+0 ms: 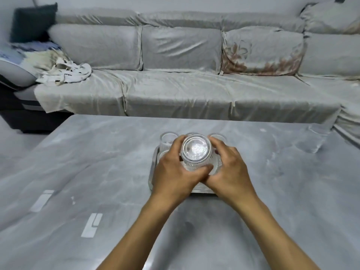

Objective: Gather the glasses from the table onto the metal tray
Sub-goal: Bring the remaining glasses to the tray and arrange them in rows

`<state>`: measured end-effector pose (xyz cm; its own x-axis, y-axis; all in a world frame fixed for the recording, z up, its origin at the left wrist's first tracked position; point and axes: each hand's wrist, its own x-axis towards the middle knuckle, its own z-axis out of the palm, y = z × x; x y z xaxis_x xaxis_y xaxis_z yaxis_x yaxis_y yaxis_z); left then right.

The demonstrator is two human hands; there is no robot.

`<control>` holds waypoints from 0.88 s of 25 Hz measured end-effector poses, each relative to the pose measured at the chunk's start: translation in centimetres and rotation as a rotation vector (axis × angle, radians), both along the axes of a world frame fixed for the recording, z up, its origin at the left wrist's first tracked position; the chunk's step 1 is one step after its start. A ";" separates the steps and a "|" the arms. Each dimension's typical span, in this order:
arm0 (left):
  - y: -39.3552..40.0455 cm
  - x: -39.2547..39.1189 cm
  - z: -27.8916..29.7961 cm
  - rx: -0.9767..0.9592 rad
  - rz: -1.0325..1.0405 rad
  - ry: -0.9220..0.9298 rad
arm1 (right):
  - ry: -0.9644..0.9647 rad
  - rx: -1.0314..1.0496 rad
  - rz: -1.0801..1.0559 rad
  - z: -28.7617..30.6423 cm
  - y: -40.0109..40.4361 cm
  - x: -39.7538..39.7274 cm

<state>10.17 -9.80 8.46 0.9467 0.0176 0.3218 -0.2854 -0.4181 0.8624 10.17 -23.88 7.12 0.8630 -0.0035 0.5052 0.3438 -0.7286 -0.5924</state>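
Observation:
A clear ribbed glass (196,151) sits upside down over the middle of the metal tray (153,170), its thick base facing me. My left hand (173,172) wraps its left side and my right hand (228,168) wraps its right side, thumbs meeting at the front. Behind it on the tray stand more glasses: one at the back left (168,140), one at the back right (219,138), and a rim showing between them (191,134). My hands hide most of the tray.
The tray lies on a grey marble-look table (97,172) with white tape marks (91,225) at the left front. A covered grey sofa (175,84) runs along the far side, with crumpled cloth (64,72) on its left end.

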 end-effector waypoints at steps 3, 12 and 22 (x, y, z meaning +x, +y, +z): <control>0.8 1.0 -0.3 0.059 -0.087 0.029 | 0.175 0.134 -0.114 -2.1 -0.3 1.2; 4.1 4.4 -3.3 0.501 0.172 0.084 | 0.442 0.241 -0.155 -7.5 0.0 4.7; 3.3 4.4 -2.5 0.512 0.150 -0.027 | 0.526 0.270 -0.048 -7.1 -1.2 4.3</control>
<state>14.58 -6.53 5.93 0.9370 -0.0132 0.3492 -0.2094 -0.8212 0.5308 14.48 -25.11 0.07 0.9929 -0.1181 -0.0143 -0.0759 -0.5358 -0.8409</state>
